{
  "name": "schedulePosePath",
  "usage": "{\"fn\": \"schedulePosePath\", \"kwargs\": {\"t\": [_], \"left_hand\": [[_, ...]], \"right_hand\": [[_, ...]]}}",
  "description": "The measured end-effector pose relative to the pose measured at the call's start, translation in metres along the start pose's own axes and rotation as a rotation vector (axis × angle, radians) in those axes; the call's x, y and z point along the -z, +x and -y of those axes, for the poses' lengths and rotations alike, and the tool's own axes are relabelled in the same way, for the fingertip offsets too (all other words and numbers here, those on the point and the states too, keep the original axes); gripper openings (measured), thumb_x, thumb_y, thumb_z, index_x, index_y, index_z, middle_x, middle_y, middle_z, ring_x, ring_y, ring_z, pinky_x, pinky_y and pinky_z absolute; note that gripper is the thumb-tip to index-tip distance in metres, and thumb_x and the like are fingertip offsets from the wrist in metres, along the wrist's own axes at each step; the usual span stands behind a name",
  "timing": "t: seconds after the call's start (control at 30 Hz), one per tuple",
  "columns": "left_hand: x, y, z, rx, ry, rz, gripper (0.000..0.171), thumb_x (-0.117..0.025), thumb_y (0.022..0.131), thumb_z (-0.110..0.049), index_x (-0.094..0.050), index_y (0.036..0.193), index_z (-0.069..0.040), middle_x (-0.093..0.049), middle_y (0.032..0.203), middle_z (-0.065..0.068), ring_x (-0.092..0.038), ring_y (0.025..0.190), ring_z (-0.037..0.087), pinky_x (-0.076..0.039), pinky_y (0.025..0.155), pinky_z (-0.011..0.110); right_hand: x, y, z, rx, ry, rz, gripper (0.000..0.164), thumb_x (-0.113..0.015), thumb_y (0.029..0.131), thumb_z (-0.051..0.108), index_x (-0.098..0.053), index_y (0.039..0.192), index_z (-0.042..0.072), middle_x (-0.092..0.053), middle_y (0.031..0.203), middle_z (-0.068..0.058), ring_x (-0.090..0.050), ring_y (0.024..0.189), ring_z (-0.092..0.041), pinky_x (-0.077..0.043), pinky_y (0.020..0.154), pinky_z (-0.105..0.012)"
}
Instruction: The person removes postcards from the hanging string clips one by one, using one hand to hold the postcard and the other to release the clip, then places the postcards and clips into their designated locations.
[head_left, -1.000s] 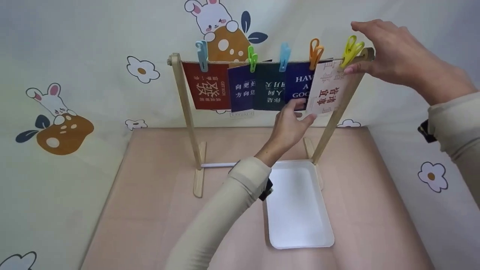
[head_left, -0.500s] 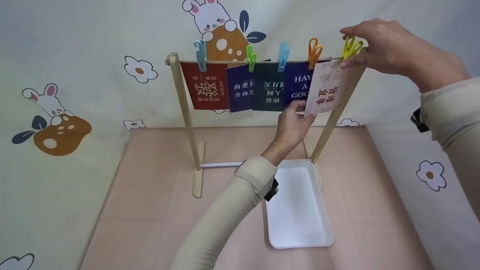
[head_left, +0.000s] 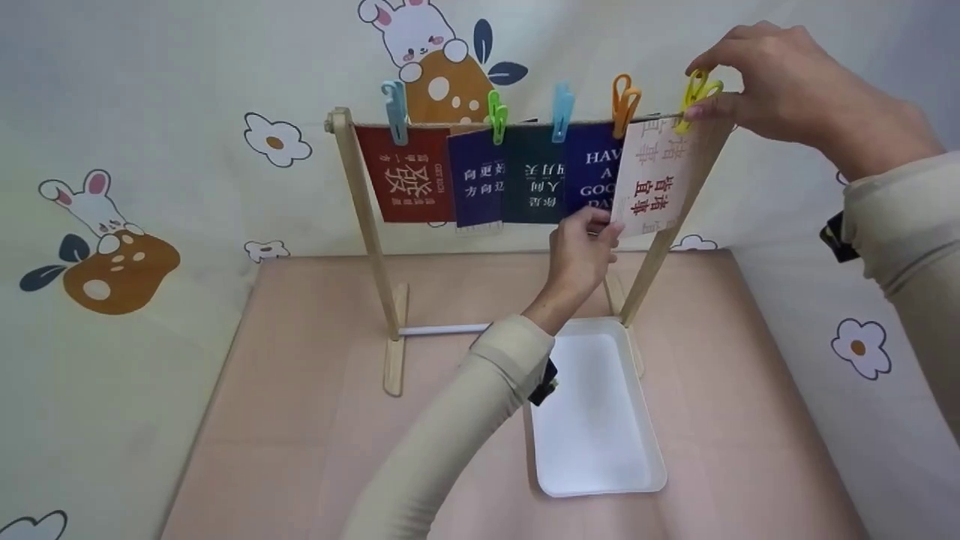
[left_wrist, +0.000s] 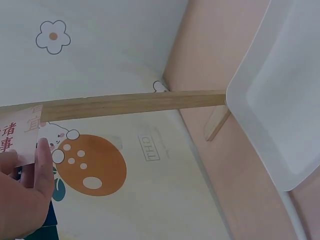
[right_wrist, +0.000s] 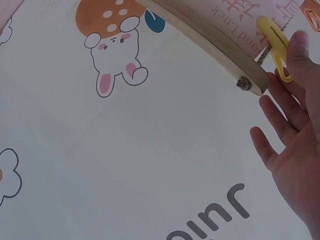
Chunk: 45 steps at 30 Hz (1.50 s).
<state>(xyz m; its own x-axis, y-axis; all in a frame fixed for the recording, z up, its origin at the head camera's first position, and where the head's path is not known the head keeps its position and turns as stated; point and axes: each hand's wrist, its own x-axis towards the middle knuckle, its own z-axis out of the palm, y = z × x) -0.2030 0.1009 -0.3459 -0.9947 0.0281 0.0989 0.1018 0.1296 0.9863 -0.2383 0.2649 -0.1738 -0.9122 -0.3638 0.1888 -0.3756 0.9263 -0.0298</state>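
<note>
Nearest you, a white tray sits on the pink counter; beyond it, your left hand pinches the lower left corner of the white card below the string. Your right hand pinches the yellow clip at that card's top, before the patterned wall.

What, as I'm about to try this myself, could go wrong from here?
If the yellow clip in the right hand comes loose, the pale card might sag, since the left hand pinches it only near a lower corner.
The left hand also overlaps the navy card, so a tug might shift that too.
A pull on the shared cord could jostle the orange clip.
</note>
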Motion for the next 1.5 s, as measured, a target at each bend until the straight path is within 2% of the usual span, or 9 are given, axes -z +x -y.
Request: {"fn": "schedulePosePath", "kwargs": {"t": [0.2, 0.43, 0.53, 0.67, 0.8, 1.03, 1.17, 1.3, 1.5], "left_hand": [[-0.001, 0.0, 0.0, 0.024, -0.031, -0.011, 0.011, -0.063, 0.085, -0.009, -0.065, 0.094, -0.003, -0.067, 0.082, 0.01, -0.066, 0.066, 0.014, -0.054, 0.052, 0.018], [-0.001, -0.001, 0.0, 0.012, -0.018, -0.009, 0.009, -0.063, 0.085, -0.009, -0.065, 0.093, -0.004, -0.067, 0.082, 0.009, -0.067, 0.07, 0.017, -0.054, 0.051, 0.018], [-0.001, -0.002, 0.001, 0.007, -0.018, -0.011, 0.009, -0.063, 0.085, -0.009, -0.065, 0.093, -0.004, -0.066, 0.082, 0.009, -0.065, 0.067, 0.013, -0.054, 0.051, 0.018], [0.0, -0.004, 0.003, 0.0, -0.024, -0.013, 0.01, -0.062, 0.086, -0.009, -0.065, 0.094, -0.004, -0.067, 0.084, 0.01, -0.065, 0.068, 0.015, -0.054, 0.05, 0.019], [0.001, -0.007, 0.005, -0.015, -0.018, -0.012, 0.009, -0.062, 0.086, -0.009, -0.065, 0.093, -0.003, -0.067, 0.083, 0.011, -0.066, 0.072, 0.019, -0.054, 0.049, 0.019], [0.002, -0.015, 0.007, 0.026, -0.067, -0.011, 0.009, -0.063, 0.085, -0.006, -0.065, 0.092, -0.002, -0.066, 0.081, 0.01, -0.066, 0.072, 0.021, -0.055, 0.05, 0.021], [0.004, -0.019, 0.007, 0.047, -0.101, -0.012, 0.009, -0.063, 0.084, -0.006, -0.065, 0.092, -0.002, -0.065, 0.08, 0.009, -0.065, 0.071, 0.019, -0.055, 0.051, 0.023], [0.009, -0.025, 0.006, 0.073, -0.117, 0.002, 0.009, -0.063, 0.085, -0.007, -0.065, 0.093, -0.003, -0.064, 0.079, 0.007, -0.065, 0.069, 0.016, -0.056, 0.051, 0.023], [0.021, -0.032, 0.007, 0.104, -0.14, 0.02, 0.01, -0.063, 0.085, -0.008, -0.065, 0.094, -0.003, -0.065, 0.081, 0.008, -0.066, 0.069, 0.014, -0.057, 0.054, 0.026]], "right_hand": [[0.003, 0.001, 0.003, -0.033, 0.004, 0.015, 0.043, -0.062, 0.086, 0.023, -0.055, 0.119, -0.003, -0.049, 0.119, -0.027, -0.04, 0.101, -0.041, -0.049, 0.084, -0.058], [0.005, -0.002, 0.005, -0.006, -0.031, -0.035, 0.031, -0.066, 0.084, 0.018, -0.059, 0.102, -0.006, -0.052, 0.106, -0.025, -0.039, 0.099, -0.039, -0.049, 0.083, -0.058], [0.006, -0.002, 0.005, 0.002, -0.027, -0.064, 0.026, -0.067, 0.083, 0.015, -0.06, 0.095, -0.006, -0.053, 0.102, -0.025, -0.038, 0.103, -0.039, -0.039, 0.098, -0.057], [0.008, -0.003, 0.004, 0.018, -0.006, -0.111, 0.024, -0.069, 0.081, 0.014, -0.061, 0.089, -0.007, -0.056, 0.098, -0.025, -0.035, 0.11, -0.038, -0.019, 0.111, -0.055], [0.011, -0.004, 0.003, 0.029, -0.005, -0.149, 0.024, -0.07, 0.08, 0.013, -0.062, 0.087, -0.008, -0.055, 0.103, -0.026, -0.033, 0.113, -0.037, -0.013, 0.115, -0.051], [0.015, -0.005, 0.002, 0.07, -0.019, -0.211, 0.025, -0.071, 0.079, 0.01, -0.061, 0.085, -0.012, -0.044, 0.135, -0.024, -0.022, 0.134, -0.032, -0.005, 0.119, -0.043], [0.013, -0.009, 0.001, 0.067, 0.001, -0.231, 0.025, -0.069, 0.08, 0.009, -0.06, 0.088, -0.013, -0.049, 0.128, -0.024, -0.025, 0.131, -0.032, -0.006, 0.119, -0.043], [0.008, -0.017, 0.002, 0.054, 0.037, -0.242, 0.027, -0.069, 0.08, 0.01, -0.057, 0.093, -0.01, -0.056, 0.105, -0.025, -0.036, 0.116, -0.035, -0.01, 0.117, -0.049], [0.002, -0.027, 0.002, 0.092, 0.105, -0.331, 0.028, -0.074, 0.075, 0.008, -0.056, 0.09, -0.007, -0.058, 0.094, -0.023, -0.042, 0.1, -0.035, -0.025, 0.107, -0.051]]}}
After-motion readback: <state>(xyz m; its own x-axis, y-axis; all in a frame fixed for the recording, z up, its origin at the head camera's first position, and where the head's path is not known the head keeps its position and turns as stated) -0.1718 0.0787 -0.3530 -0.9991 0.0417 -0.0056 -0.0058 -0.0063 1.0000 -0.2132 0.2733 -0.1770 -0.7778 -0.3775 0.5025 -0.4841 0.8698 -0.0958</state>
